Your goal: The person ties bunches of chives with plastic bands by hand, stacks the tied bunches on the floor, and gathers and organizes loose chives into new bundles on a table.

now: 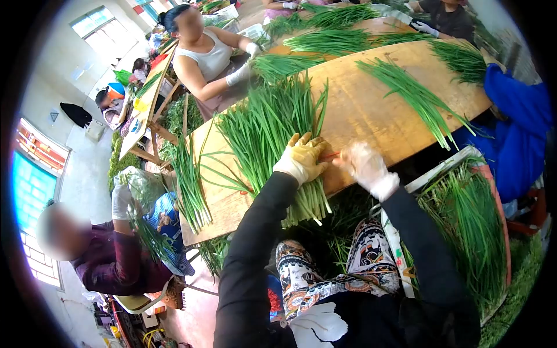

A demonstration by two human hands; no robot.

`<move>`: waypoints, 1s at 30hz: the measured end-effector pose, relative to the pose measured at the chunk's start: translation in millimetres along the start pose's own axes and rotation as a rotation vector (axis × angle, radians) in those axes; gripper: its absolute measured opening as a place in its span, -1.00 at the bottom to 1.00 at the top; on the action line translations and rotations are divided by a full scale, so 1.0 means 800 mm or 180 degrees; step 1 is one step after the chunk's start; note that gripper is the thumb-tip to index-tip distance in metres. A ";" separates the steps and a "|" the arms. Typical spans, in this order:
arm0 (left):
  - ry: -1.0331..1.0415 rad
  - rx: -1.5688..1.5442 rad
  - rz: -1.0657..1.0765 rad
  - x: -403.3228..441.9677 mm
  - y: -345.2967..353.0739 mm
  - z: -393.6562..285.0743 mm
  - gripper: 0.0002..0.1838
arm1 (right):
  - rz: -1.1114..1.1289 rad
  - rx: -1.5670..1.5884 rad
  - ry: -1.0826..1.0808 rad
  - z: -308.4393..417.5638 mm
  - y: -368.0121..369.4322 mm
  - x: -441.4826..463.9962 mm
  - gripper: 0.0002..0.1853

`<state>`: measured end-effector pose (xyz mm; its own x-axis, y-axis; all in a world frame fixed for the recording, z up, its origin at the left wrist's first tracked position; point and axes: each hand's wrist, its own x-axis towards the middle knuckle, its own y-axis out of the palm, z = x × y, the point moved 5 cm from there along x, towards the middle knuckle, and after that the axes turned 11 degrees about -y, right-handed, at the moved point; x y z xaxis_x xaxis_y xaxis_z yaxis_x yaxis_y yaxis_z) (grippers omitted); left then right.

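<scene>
Okay, so closest in are the patterned trousers point(301, 278) on the person's lap, with a bin point(400, 243) of loose greens point(467, 226) just to the right of them.

Next up, right by the surface's near edge, is the big bundle of green stalks point(267, 122). It lies crosswise on the table point(348, 116), pale cut ends poking out past that near edge and leafy tips pointing at the far one. The gloved left hand point(301, 158) is laid over the lower part of it with fingers spread; can't tell how hard it's gripping. The gloved right hand point(368, 169) is blurry, but its fingertips look pinched on a thin red strip point(331, 155) that stretches across to the left hand.

Over at the left end, a skinny bunch point(190, 182) lies with its pale ends by the near left corner. Just off that corner sits a person in a dark red top point(116, 255), a gloved hand up and some greens hanging below it.

Toward the right end there's another bunch point(409, 95), pale ends sticking out over the near edge, and one more point(462, 61) at the far right corner, near some blue cloth point(516, 113).

Beyond the far edge, a person in a white tank top point(212, 58) has gloved hands at yet another bunch point(287, 65), with more greens point(331, 39) piled behind.
</scene>
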<state>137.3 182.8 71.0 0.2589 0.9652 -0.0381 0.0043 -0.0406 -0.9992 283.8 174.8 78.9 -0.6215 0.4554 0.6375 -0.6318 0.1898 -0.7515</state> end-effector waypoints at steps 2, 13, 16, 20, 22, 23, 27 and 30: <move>0.0026 -0.0006 -0.0105 0.003 0.003 0.001 -0.40 | 0.0609 0.0383 0.0388 0.029 -0.007 0.001 -0.36; 0.0015 0.0315 0.0500 0.003 -0.013 -0.004 -0.35 | 0.0809 0.1137 0.0057 0.129 0.021 -0.002 -0.65; 0.0122 0.0356 0.0640 0.007 -0.008 -0.007 -0.31 | 0.1618 0.0985 0.0151 0.134 0.057 0.008 -0.68; -0.0109 0.0293 0.0153 -0.014 -0.005 0.003 -0.07 | 0.0765 0.1092 0.0987 0.044 0.006 0.017 -0.59; -0.0166 0.0394 0.0065 -0.017 -0.009 0.000 0.01 | 0.0021 0.0280 0.0703 0.010 0.016 0.008 -0.65; -0.0233 0.0339 -0.0032 -0.016 -0.009 -0.004 0.03 | -0.0308 -0.0314 0.0400 -0.005 0.016 0.009 -0.70; -0.0334 0.0504 0.0255 -0.013 -0.008 -0.006 0.02 | 0.0172 0.0112 0.0010 -0.062 0.057 -0.004 -0.85; -0.0634 0.0646 0.0573 -0.013 -0.007 0.002 -0.01 | 0.0555 0.0764 -0.0056 -0.073 0.073 0.001 -0.89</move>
<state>132.9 173.7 77.0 0.0440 0.9796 -0.1963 -0.2219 -0.1820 -0.9579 273.2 237.0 25.7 -0.7368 0.4476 0.5067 -0.6050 -0.1020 -0.7897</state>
